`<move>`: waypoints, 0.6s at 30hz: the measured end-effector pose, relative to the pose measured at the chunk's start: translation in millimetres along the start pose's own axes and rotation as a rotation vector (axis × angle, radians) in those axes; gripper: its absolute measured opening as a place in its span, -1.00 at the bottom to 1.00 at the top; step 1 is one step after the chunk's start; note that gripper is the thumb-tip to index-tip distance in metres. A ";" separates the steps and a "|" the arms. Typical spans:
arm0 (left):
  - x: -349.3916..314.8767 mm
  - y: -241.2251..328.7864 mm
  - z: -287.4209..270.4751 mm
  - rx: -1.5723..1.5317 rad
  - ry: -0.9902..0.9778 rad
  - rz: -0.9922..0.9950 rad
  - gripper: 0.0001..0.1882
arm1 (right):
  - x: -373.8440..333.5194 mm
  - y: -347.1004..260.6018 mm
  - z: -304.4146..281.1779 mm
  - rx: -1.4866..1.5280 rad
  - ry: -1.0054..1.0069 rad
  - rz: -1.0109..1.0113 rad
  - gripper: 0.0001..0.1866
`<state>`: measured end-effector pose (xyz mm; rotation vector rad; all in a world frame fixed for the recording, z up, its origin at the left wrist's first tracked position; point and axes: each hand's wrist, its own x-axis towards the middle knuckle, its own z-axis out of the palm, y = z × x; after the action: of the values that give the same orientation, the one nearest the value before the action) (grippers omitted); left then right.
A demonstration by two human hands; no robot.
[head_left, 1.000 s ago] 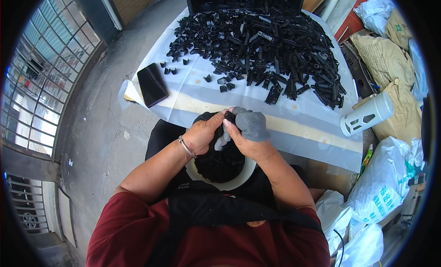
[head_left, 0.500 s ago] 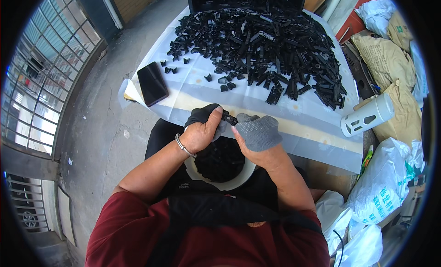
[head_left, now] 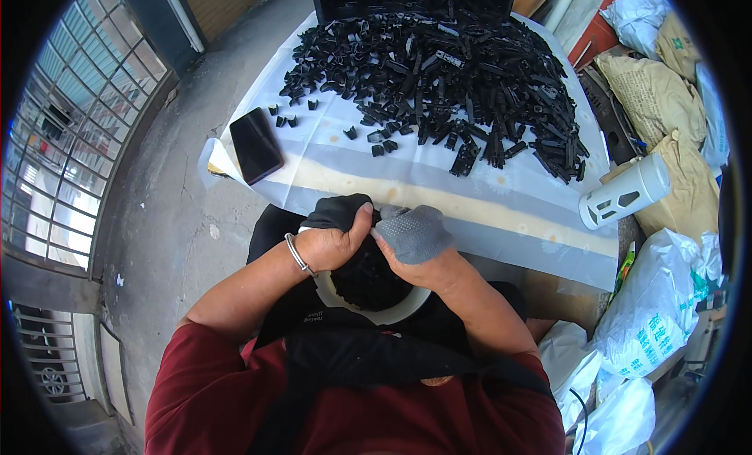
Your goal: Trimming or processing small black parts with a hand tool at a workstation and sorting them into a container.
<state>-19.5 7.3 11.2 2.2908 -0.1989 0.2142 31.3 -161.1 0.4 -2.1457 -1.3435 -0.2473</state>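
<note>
My left hand point(head_left: 335, 229), in a dark glove that leaves the thumb bare, is closed at the near table edge. Against it presses my right hand point(head_left: 417, 234), closed in a grey dotted glove. Between them they grip a small black plastic part point(head_left: 377, 217), mostly hidden by the fingers and thumbs. Right below, a pale round bowl point(head_left: 385, 317) rests at my lap, holding dark pieces. A large heap of black plastic parts point(head_left: 439, 79) covers the far half of the table, with long pieces to the right and small clip-like pieces to the left.
The table point(head_left: 321, 161) has a white plastic cover. A black phone point(head_left: 256, 146) lies at its left edge; a white cylindrical container point(head_left: 625, 193) lies tilted at the right. Tan sacks point(head_left: 654, 95) and white plastic bags point(head_left: 650, 306) crowd the right side. A barred window point(head_left: 86, 118) stands left.
Both hands have drawn closer together and slightly down toward me, over the bowl. The black part, visible between them before, is now almost covered.
</note>
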 end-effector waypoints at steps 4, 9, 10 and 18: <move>6.9 -14.6 -16.6 0.301 -0.116 0.005 -0.66 | 11.4 17.9 -24.6 -0.055 -0.032 0.072 -0.69; 47.0 -27.5 -1.3 0.629 0.254 0.104 -0.64 | 24.2 63.3 -40.4 -0.451 0.100 0.491 -0.70; 59.2 -32.4 2.7 0.630 0.255 0.107 -0.64 | 26.1 66.1 -37.3 -0.452 0.103 0.491 -0.70; 69.3 -38.7 13.2 0.708 0.123 -0.023 -0.81 | 12.3 61.8 -24.9 -0.446 0.027 0.215 -0.75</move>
<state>57.4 17.9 -10.3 2.9646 -0.0298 0.4716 94.4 -185.5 2.6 -2.6209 -1.1056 -0.5272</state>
